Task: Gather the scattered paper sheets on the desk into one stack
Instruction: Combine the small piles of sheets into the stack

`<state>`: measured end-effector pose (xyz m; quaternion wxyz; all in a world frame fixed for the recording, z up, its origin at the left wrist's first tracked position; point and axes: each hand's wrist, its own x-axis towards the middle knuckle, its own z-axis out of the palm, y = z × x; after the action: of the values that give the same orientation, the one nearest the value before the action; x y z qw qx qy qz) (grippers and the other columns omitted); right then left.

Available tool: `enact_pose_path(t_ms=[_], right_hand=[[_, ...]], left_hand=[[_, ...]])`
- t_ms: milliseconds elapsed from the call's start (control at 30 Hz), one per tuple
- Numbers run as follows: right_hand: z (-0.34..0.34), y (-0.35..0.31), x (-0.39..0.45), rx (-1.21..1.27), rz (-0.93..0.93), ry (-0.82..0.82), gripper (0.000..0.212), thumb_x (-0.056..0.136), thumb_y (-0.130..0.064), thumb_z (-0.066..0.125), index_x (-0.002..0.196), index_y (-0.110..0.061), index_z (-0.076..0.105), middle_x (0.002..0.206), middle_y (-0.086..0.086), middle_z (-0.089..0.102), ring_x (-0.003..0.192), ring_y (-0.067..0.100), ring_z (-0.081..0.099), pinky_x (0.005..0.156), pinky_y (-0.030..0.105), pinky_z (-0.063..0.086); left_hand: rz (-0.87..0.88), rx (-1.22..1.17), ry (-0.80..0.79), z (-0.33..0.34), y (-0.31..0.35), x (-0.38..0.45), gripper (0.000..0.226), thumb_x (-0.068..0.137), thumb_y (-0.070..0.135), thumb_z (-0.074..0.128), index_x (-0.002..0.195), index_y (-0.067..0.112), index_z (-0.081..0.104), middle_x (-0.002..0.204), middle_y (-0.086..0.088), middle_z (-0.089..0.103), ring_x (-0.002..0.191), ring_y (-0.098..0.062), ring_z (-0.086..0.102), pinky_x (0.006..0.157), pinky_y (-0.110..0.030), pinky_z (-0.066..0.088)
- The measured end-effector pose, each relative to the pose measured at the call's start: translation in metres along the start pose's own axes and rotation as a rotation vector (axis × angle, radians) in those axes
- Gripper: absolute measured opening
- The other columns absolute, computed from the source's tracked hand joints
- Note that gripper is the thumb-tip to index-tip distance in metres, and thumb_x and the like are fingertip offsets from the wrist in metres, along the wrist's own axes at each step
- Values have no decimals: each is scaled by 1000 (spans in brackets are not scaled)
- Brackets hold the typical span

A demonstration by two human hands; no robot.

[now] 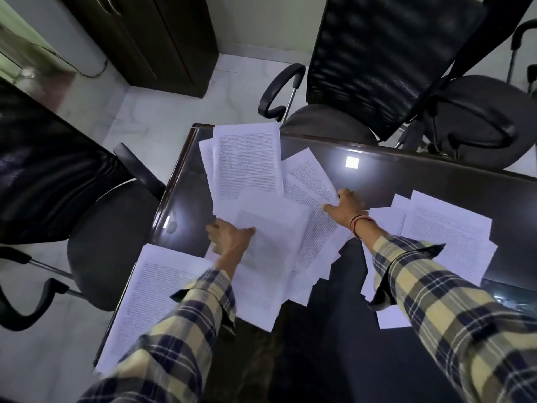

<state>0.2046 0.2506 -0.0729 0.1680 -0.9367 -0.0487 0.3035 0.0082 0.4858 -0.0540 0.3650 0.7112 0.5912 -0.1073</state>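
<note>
White printed paper sheets lie scattered on a dark glossy desk (pixel 406 170). A loose fan of overlapping sheets (pixel 250 167) fills the desk's middle-left. My left hand (pixel 229 237) grips the left edge of a sheet (pixel 270 248) in that pile, thumb on top. My right hand (pixel 347 206) rests on the right edge of another sheet (pixel 311 175), fingers curled at its border. A separate sheet (pixel 151 289) lies at the near left corner. More sheets (pixel 447 231) lie at the right, partly under my right sleeve.
A black mesh office chair (pixel 377 68) stands beyond the far edge, another chair (pixel 479 117) beside it. A third black chair (pixel 58 184) is left of the desk. A dark cabinet (pixel 151 39) stands at the back left. The desk's left edge (pixel 174 181) is close to the papers.
</note>
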Motion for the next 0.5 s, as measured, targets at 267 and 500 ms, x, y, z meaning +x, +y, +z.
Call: enact_pose_path(t_ms=[267,500], right_hand=[[13,18,-55,135,64,-143,51,91,-26,69,136,-7,53,133,18,59,121,42,57,101,44,47],[29,67,-116,234,193,-249,35,88,-21,73,116,-4,63,113,16,67,103,33,64,80,32,52]], left_hand=[[32,167,-25,30,-9,-61,97,77,56,82,144,7,32,144,-16,31,136,-39,32,110,-60,32],[154,313,-151,28,-54,-94,119,65,55,92,151,15,19,148,-15,20,138,-41,26,104,-62,40]])
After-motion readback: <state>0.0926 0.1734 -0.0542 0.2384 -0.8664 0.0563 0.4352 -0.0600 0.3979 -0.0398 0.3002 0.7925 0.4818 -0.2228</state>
